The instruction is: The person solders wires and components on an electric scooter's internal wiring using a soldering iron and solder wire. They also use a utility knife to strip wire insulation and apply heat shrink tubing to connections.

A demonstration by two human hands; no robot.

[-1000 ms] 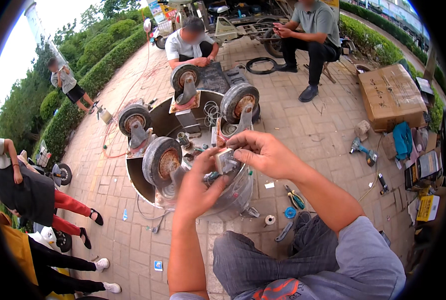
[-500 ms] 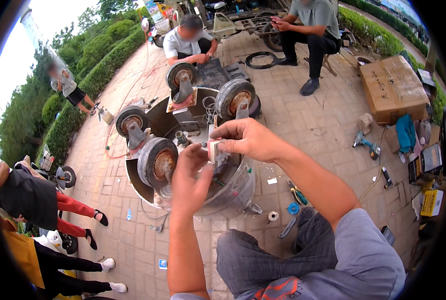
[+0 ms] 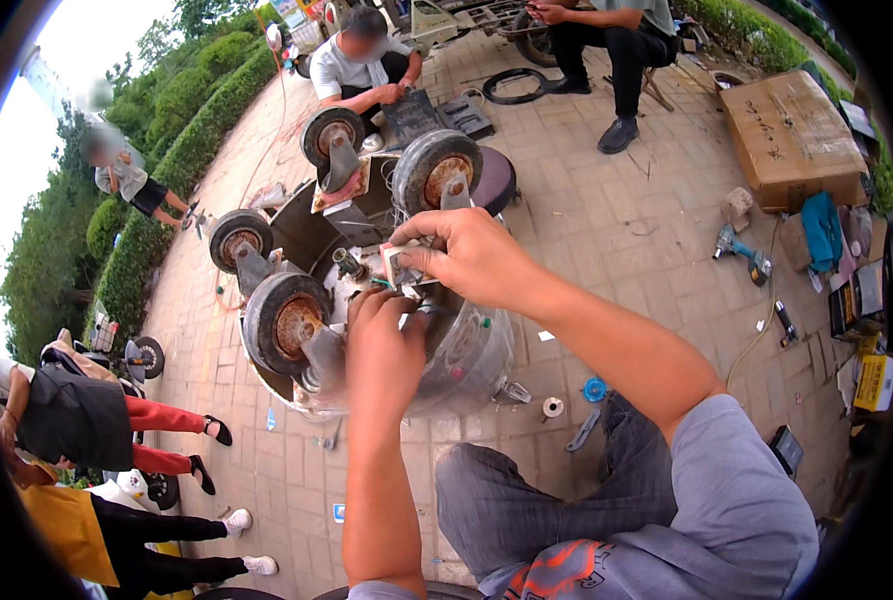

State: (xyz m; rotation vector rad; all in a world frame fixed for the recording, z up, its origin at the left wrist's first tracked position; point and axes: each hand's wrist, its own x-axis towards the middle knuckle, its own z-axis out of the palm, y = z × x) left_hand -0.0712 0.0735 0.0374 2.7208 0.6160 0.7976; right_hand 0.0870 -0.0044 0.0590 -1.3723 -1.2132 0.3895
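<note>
A round, metal-walled machine body (image 3: 464, 372) lies before me with its caster wheels upward. Grey wheels with rusty hubs, such as the near-left caster (image 3: 288, 322), stand around its rim. My right hand (image 3: 474, 258) pinches a small white block with a reddish face (image 3: 393, 262) between thumb and fingers, over the open inside. Just below and nearer me is my left hand (image 3: 384, 345), its fingers bent close together; whatever they grip, if anything, is hidden. Left of the block, inside the body, sits a brass-coloured fitting (image 3: 347, 264).
A person (image 3: 361, 75) crouches beyond the machine, and another sits at the far right. Bystanders stand on the left. On the paving to the right lie a cordless drill (image 3: 741, 255), a blue spool (image 3: 593, 389) and a grey hand tool (image 3: 583, 430). A cardboard box (image 3: 791, 140) stands farther back.
The view has shifted slightly. My right hand carries the block a little left and farther away. My left hand, spread apart before, now has its fingers drawn together below the block.
</note>
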